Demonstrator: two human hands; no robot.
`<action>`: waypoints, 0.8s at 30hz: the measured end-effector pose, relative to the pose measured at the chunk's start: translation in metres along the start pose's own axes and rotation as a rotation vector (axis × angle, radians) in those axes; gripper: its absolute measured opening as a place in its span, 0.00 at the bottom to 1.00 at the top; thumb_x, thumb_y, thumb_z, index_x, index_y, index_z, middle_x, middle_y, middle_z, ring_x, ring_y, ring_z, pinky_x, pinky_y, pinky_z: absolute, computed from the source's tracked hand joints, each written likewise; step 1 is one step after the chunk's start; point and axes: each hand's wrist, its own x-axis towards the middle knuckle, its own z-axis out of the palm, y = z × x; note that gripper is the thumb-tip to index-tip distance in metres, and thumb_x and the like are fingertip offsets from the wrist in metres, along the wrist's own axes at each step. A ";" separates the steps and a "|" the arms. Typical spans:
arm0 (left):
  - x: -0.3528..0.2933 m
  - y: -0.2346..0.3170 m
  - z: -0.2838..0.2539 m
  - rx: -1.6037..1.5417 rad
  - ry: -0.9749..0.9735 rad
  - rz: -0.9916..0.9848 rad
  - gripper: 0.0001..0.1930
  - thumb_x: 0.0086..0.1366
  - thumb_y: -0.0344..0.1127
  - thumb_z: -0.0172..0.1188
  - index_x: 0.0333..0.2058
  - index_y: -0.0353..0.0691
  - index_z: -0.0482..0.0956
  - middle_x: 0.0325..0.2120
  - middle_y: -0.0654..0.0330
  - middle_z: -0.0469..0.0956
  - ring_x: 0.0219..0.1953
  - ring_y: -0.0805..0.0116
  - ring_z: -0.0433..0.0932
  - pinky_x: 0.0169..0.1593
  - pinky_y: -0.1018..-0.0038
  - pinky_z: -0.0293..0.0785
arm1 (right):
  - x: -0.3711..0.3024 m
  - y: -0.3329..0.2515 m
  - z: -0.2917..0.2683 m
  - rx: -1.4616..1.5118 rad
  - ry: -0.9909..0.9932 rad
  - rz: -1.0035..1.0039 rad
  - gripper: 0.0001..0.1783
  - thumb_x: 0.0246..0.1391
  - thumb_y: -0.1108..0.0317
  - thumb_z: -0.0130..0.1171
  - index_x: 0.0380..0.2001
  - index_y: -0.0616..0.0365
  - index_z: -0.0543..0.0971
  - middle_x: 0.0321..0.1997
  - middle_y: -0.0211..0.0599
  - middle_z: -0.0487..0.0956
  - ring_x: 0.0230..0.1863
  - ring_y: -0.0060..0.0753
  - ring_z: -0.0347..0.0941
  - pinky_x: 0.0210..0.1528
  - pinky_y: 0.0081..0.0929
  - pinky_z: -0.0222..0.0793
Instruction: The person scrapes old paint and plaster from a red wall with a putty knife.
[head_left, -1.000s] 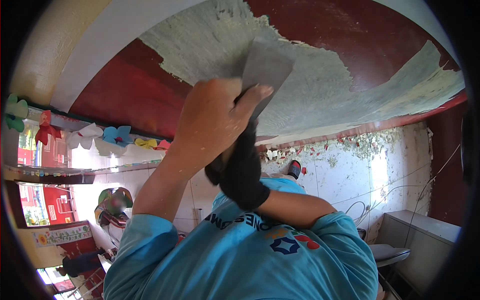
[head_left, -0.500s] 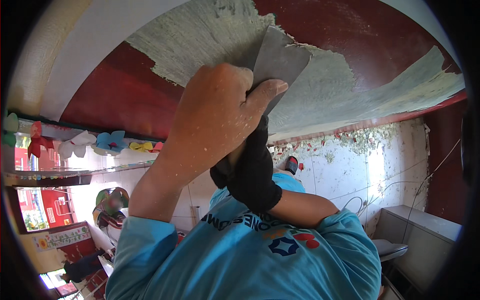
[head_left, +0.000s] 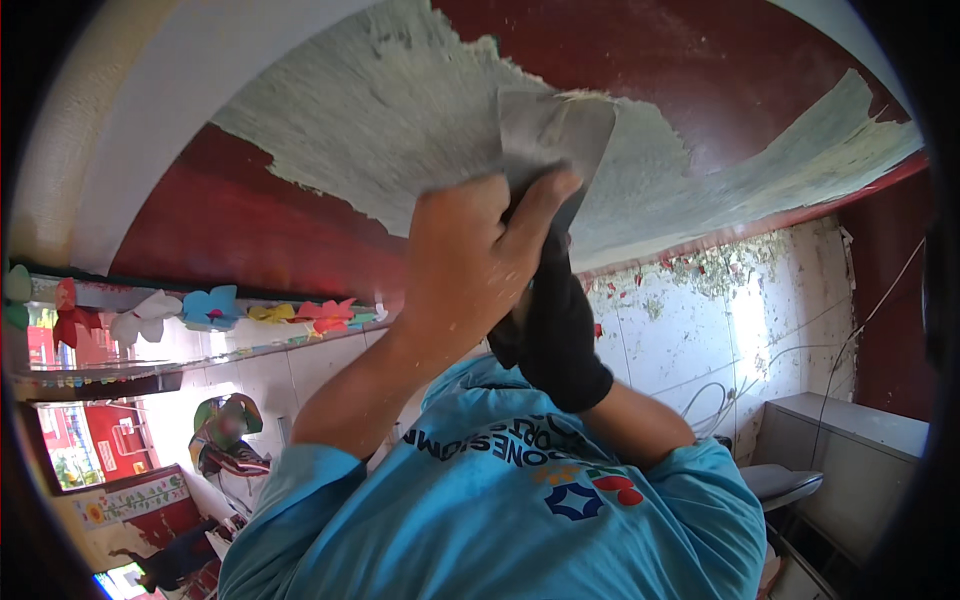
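Note:
My bare left hand (head_left: 470,245) is closed round the lower part of a wide, flat metal scraper (head_left: 575,125), thumb pressed along its blade. Below it, my right hand (head_left: 555,330) in a black glove is closed round the scraper's handle, which the fingers mostly hide. The blade's top edge lies against a red-painted surface (head_left: 640,50) near the ragged border of a stripped grey-green patch (head_left: 340,120). Pale shavings curl along that edge. Specks of dust dot my left hand and forearm.
Paint flakes litter the pale tiled floor (head_left: 690,330). Coloured paper flowers (head_left: 210,308) hang in a row at the left. Another person (head_left: 225,430) is at the lower left. A grey cabinet (head_left: 840,440), a chair (head_left: 785,485) and loose cables (head_left: 720,400) are at the right.
Both hands and the scraper have come lower and to the right in view, and the blade has turned squarer to the paint border. The view itself has shifted a little.

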 end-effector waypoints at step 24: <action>-0.007 -0.006 0.011 -0.105 -0.085 -0.117 0.21 0.59 0.45 0.59 0.18 0.30 0.74 0.10 0.59 0.67 0.12 0.76 0.61 0.18 0.75 0.57 | 0.006 0.047 -0.040 -0.534 0.032 -0.283 0.22 0.50 0.72 0.54 0.49 0.63 0.65 0.12 0.37 0.65 0.12 0.39 0.64 0.15 0.34 0.58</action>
